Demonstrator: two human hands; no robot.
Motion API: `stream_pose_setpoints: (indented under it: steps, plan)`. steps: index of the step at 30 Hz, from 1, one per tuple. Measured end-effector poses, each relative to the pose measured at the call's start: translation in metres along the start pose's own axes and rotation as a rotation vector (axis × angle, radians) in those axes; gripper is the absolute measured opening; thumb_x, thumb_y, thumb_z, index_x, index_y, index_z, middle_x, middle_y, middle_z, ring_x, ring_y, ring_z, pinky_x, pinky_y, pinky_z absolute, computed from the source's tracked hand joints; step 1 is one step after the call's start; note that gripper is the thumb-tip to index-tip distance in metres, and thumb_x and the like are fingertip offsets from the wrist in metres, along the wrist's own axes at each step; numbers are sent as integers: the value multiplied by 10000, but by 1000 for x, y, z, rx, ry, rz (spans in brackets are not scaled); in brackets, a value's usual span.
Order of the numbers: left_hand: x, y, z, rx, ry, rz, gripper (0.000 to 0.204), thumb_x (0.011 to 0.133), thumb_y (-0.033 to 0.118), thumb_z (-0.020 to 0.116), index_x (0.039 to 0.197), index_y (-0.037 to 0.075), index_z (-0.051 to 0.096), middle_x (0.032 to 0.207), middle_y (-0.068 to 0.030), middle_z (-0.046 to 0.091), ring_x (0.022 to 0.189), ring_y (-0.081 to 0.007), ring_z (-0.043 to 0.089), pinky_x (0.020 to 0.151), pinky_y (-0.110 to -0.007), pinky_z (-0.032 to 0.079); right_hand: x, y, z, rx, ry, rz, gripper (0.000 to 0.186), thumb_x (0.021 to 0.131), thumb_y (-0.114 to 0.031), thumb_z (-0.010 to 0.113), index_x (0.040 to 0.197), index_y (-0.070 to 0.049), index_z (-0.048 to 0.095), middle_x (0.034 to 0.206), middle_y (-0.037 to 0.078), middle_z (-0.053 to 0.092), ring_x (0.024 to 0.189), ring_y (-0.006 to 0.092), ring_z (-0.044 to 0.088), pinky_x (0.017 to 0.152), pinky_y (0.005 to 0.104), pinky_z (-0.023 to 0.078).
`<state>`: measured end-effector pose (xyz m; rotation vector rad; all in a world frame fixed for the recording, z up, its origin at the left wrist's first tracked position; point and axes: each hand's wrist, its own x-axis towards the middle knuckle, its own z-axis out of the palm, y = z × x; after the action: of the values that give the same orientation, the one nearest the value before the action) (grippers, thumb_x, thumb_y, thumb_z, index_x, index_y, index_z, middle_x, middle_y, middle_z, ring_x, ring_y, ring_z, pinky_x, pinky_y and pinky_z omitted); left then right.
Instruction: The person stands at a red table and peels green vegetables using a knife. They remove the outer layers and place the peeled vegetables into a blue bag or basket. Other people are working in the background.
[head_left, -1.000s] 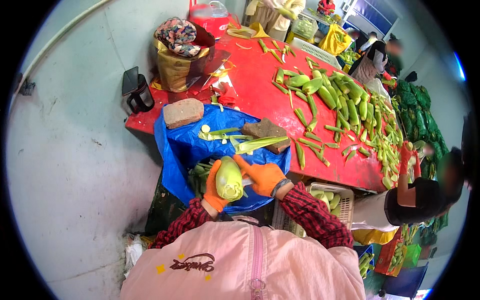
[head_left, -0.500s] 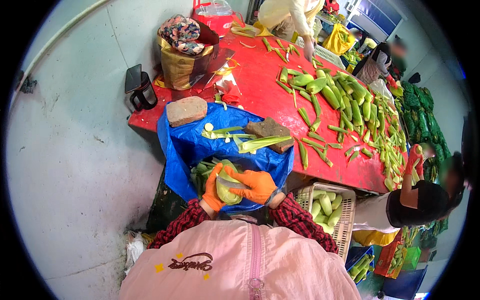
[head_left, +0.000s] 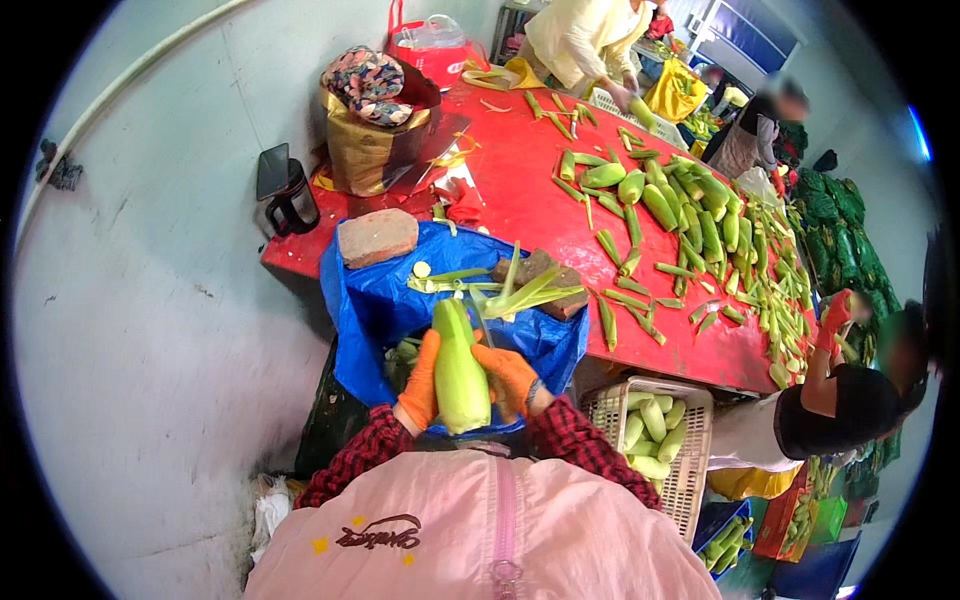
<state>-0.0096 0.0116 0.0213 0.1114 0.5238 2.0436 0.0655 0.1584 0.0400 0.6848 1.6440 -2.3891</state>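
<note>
My left hand (head_left: 420,382), in an orange glove, grips the side of a pale green corn ear (head_left: 460,372), held lengthwise over a blue plastic sheet (head_left: 355,310). My right hand (head_left: 508,376), also gloved in orange, is closed on a knife (head_left: 480,320) at the ear's right side, its blade pointing away from me. Loose husks and leaves (head_left: 520,300) lie beyond, on the sheet by two bricks (head_left: 378,238). More green scraps sit in the hollow of the sheet below my hands.
The red table (head_left: 510,170) carries corn ears (head_left: 710,230), trimmings, a bag (head_left: 365,150) and a black mug (head_left: 290,205). A crate of corn (head_left: 650,440) is at my right. Co-workers stand at the far side (head_left: 570,45) and right (head_left: 835,410); a wall is left.
The ear in my hands has turned from end-on to lengthwise, and the knife has moved from across it to beside it. The far co-worker has leaned over the table and now holds an ear.
</note>
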Motion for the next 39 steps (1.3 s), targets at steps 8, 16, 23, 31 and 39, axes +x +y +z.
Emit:
stream_pose_setpoints:
  steps: [8, 16, 23, 31, 39]
  plan:
    - [15, -20, -15, 738, 359, 152, 629, 878, 507, 638, 1304, 69, 492, 1126, -53, 598, 984, -137, 566, 840, -293, 479, -18, -36, 8, -588, 116, -11, 401, 806, -373, 694, 939, 4, 659, 680, 56, 598, 543, 98, 538, 464, 262, 415]
    - [8, -8, -14, 726, 198, 134, 625, 899, 421, 649, 1351, 41, 445, 1172, -54, 577, 1019, -125, 552, 880, -273, 463, -5, -17, -17, -307, 49, -49, 249, 776, -199, 657, 906, 13, 645, 647, 80, 606, 482, 132, 544, 410, 281, 411]
    - [14, -7, -38, 631, 133, 77, 670, 893, 426, 654, 1384, 31, 425, 1216, -57, 563, 1056, -139, 544, 903, -294, 459, 14, 11, -21, -128, 230, -32, 158, 742, -91, 591, 846, 18, 637, 685, 90, 616, 475, 161, 529, 456, 299, 434]
    - [13, -6, 3, 1543, 439, 213, 792, 846, 438, 678, 1443, 33, 351, 1312, -147, 531, 1207, -211, 509, 970, -302, 417, 15, 24, -13, 59, 456, -30, 168, 727, -42, 577, 882, 2, 622, 675, 94, 595, 464, 173, 503, 454, 303, 417]
    - [26, -7, 1, 672, 346, 215, 718, 792, 222, 783, 1374, 41, 403, 1242, -80, 553, 1100, -162, 549, 924, -303, 471, -6, 17, -1, 302, 31, -94, 228, 739, -63, 588, 960, -9, 599, 728, 80, 606, 493, 181, 524, 497, 297, 450]
